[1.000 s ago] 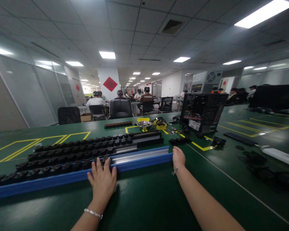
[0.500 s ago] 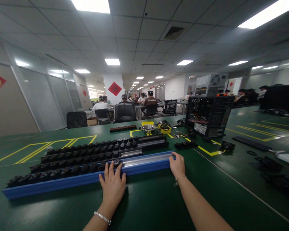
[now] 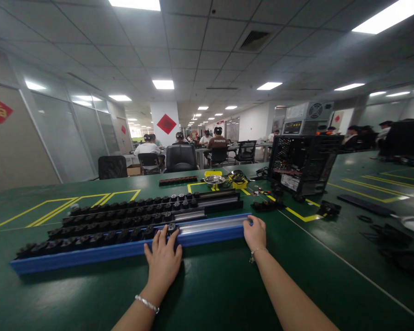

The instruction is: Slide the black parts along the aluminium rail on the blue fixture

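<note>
A long blue rail [image 3: 210, 236] lies slantwise on the green table in front of me. Black round parts [image 3: 110, 238] stand in a row along its left and middle stretch, while its right stretch shows a bare metallic strip. My left hand [image 3: 163, 259] rests with fingers spread over the front wall, its fingertips at the last black parts of the row. At the right end, my right hand [image 3: 255, 233] is closed around the rail's tip, thumb and fingers bent. The inner side of that grip is hidden.
Behind the blue rail lie several dark rails [image 3: 224, 205] with similar black parts. Farther back are a metal dish [image 3: 214, 180], a yellow box [image 3: 239, 181] with cables and an open computer case [image 3: 301, 163]. Black parts [image 3: 388, 234] lie at right. People sit in the background.
The view has shifted slightly, so the scene sits a little farther right and higher. Both hands keep nearly the same places on the blue rail.
</note>
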